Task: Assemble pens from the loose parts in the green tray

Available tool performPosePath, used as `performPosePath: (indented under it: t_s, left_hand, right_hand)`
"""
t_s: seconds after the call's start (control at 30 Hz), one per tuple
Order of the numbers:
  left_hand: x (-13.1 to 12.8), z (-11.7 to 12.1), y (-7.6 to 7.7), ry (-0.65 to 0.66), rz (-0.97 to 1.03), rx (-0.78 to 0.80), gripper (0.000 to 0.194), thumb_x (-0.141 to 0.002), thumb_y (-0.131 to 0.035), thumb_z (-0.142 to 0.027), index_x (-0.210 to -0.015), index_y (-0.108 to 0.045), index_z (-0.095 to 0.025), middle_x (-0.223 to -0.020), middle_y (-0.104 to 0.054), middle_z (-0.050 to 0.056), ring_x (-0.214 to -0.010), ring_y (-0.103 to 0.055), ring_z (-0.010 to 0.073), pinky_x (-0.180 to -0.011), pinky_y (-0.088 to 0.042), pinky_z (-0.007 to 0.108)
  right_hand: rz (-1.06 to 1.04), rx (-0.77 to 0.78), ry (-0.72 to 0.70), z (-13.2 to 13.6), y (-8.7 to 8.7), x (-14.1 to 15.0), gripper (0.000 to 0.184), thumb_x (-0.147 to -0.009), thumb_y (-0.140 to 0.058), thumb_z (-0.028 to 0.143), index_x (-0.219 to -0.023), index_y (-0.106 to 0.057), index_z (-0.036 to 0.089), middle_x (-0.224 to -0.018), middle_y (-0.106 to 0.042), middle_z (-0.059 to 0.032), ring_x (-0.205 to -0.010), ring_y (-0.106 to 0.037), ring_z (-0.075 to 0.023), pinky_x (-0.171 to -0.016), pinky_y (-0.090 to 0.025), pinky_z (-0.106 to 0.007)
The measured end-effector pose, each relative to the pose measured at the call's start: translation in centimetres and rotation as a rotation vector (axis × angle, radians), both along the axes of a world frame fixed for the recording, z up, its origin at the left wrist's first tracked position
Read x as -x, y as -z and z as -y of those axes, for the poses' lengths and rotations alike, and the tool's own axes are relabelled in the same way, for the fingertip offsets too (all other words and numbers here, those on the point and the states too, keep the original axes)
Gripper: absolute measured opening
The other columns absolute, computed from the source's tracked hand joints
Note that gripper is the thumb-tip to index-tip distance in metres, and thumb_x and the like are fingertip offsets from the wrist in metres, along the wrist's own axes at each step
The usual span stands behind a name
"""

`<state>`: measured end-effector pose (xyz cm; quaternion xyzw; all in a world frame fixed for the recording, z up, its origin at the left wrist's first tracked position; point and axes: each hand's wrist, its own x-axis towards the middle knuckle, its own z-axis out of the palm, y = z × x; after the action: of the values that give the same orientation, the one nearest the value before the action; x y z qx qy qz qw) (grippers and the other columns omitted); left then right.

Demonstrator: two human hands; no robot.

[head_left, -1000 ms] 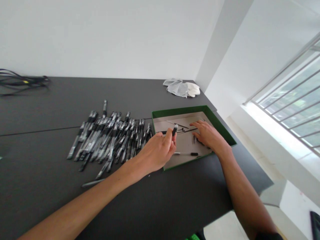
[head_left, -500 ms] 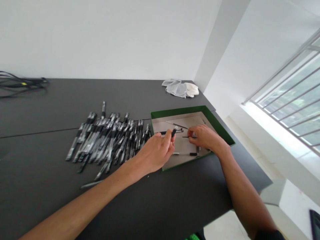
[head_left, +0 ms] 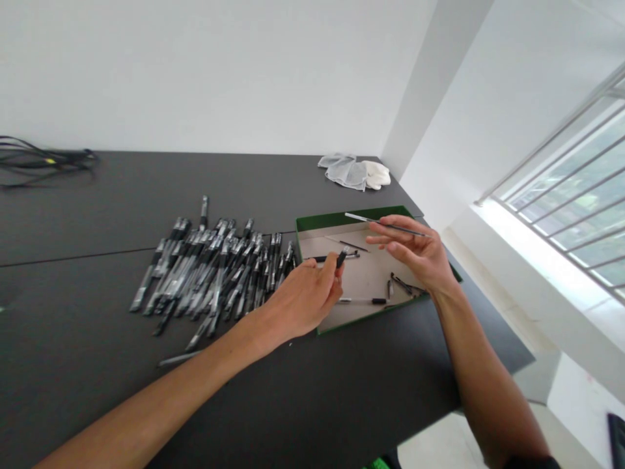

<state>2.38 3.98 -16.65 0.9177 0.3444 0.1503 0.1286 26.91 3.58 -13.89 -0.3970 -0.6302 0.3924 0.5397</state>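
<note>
My left hand [head_left: 312,293] is closed over the near left edge of the green box [head_left: 351,217], gripping a pen [head_left: 342,256] whose black end sticks up past the thumb. My fingers hide the rest of it. Above the right part of the box, my right hand [head_left: 415,251] has its fingers stretched out, with a thin pen refill [head_left: 359,217] held across them, its pale end pointing left. Inside the box lie another refill [head_left: 354,245], a pen with a black grip [head_left: 361,301] and several small dark pen parts [head_left: 400,283].
Left of the box, a big pile of clear and black pens [head_left: 209,267] covers the dark table [head_left: 73,365]. White gloves [head_left: 351,172] lie behind the box. Black cables [head_left: 43,159] are at the far left, and a barred window [head_left: 576,202] is at the right.
My right hand has risen from the box floor and moved right, lifting the refill out. The small parts beneath it now show. My left hand stays in place with its pen.
</note>
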Motion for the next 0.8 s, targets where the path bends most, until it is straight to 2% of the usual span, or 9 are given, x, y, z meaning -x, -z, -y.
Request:
performPosePath:
  t_s: [0.1, 0.2, 0.33, 0.53, 0.8]
  left_hand:
    - [0.0, 0.1, -0.2, -0.005, -0.019, 0.008, 0.029, -0.104, -0.028, -0.025, -0.118, -0.049, -0.011, -0.086, -0.07, 0.01, -0.078, -0.064, 0.023, -0.076, -0.046, 0.036]
    - [-0.1, 0.0, -0.3, 0.005, -0.04, 0.022, 0.028, -0.104, -0.029, -0.024, -0.119, -0.049, -0.011, -0.085, -0.07, 0.009, -0.078, -0.064, 0.0235, -0.077, -0.045, 0.037]
    - [0.0, -0.1, -0.3, 0.048, -0.05, 0.016, 0.024, -0.103, -0.031, -0.022, -0.117, -0.049, -0.013, -0.082, -0.07, 0.006, -0.071, -0.062, 0.0221, -0.078, -0.044, 0.037]
    - [0.2, -0.3, 0.0, 0.056, -0.059, -0.041, 0.02, -0.103, -0.034, -0.023, -0.111, -0.052, -0.016, -0.082, -0.069, 0.006, -0.074, -0.061, 0.0223, -0.075, -0.042, 0.035]
    - [0.2, -0.4, 0.1, 0.076, -0.046, -0.023, 0.019, -0.105, -0.035, -0.025, -0.109, -0.052, -0.016, -0.08, -0.068, 0.005, -0.072, -0.062, 0.0206, -0.08, -0.044, 0.036]
  right_hand:
    - [-0.08, -0.111, 0.189, -0.3, 0.3, 0.3, 0.032, -0.094, -0.068, 0.053, -0.1, -0.071, 0.022, -0.093, -0.081, -0.0053, -0.069, -0.077, -0.0198, -0.067, -0.061, -0.034]
    - [-0.155, -0.166, 0.221, -0.6, 0.5, 0.3, 0.031, -0.1, -0.06, 0.051, -0.093, -0.067, 0.022, -0.073, -0.077, -0.0004, -0.053, -0.069, -0.0138, -0.056, -0.052, -0.027]
    - [-0.154, -0.146, 0.152, -0.5, 0.4, 0.6, 0.03, -0.101, -0.058, 0.051, -0.094, -0.064, 0.022, -0.072, -0.077, -0.0008, -0.053, -0.069, -0.0139, -0.054, -0.048, -0.027]
    - [-0.036, -0.084, 0.148, -0.2, 0.4, 1.3, 0.038, -0.098, -0.057, 0.059, -0.093, -0.062, 0.022, -0.072, -0.077, -0.0015, -0.054, -0.069, -0.016, -0.054, -0.048, -0.029]
    - [0.021, -0.066, 0.095, -0.5, 0.5, 0.8, 0.037, -0.1, -0.056, 0.056, -0.091, -0.064, 0.021, -0.067, -0.075, -0.0005, -0.053, -0.067, -0.014, -0.054, -0.046, -0.028]
